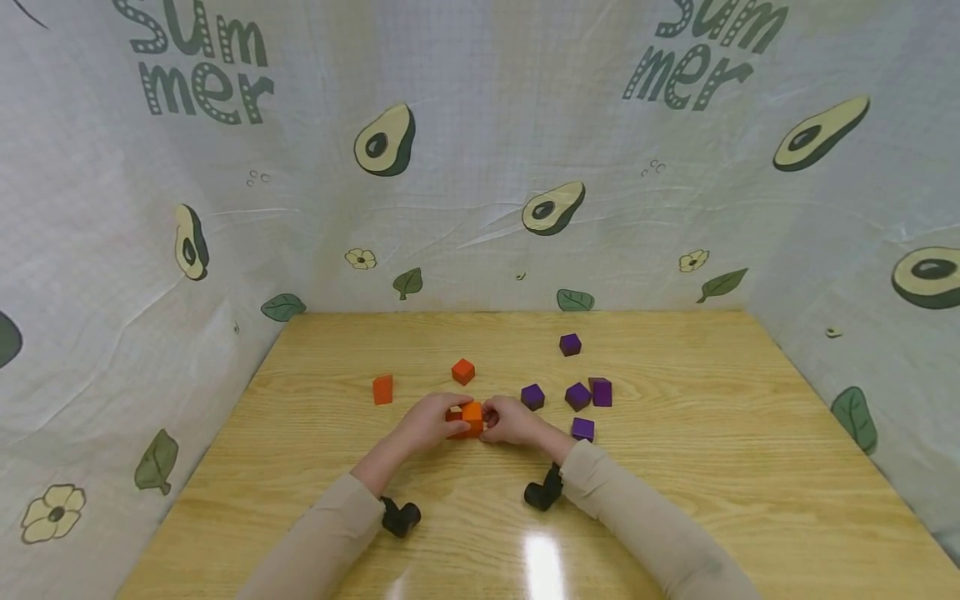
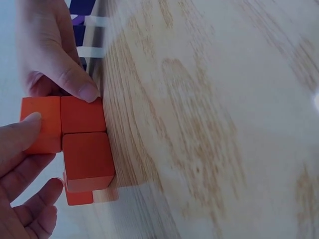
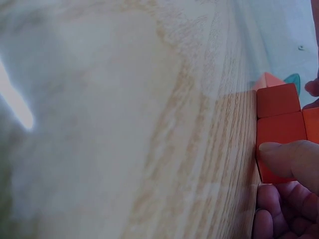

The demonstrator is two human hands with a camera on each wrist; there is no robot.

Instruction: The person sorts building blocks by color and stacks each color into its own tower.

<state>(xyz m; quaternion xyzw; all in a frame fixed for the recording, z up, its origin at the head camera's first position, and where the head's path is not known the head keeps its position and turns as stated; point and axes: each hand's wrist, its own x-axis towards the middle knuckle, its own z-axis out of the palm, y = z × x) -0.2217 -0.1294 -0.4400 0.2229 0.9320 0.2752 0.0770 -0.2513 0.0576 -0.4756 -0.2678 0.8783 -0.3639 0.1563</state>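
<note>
A small group of orange cubes stands between my two hands. Two lower cubes sit side by side on the table, and an upper orange cube (image 2: 44, 127) rests on the right one. My left hand (image 1: 429, 422) pinches that upper cube between thumb and fingers. With its thumb on the near face, my right hand (image 1: 516, 419) grips the lower right cube (image 3: 280, 130). The lower left cube (image 2: 88, 160) touches its neighbour, and no finger is seen on it. The far faces of the group are hidden in the wrist views.
Beyond the hands lie a loose orange cube (image 1: 462, 372) and, farther left, an orange block (image 1: 382, 389). Several purple blocks are scattered to the right, among them a purple cube (image 1: 532, 397) close to the right hand. A printed curtain (image 1: 472, 275) borders the wooden table (image 1: 675, 467).
</note>
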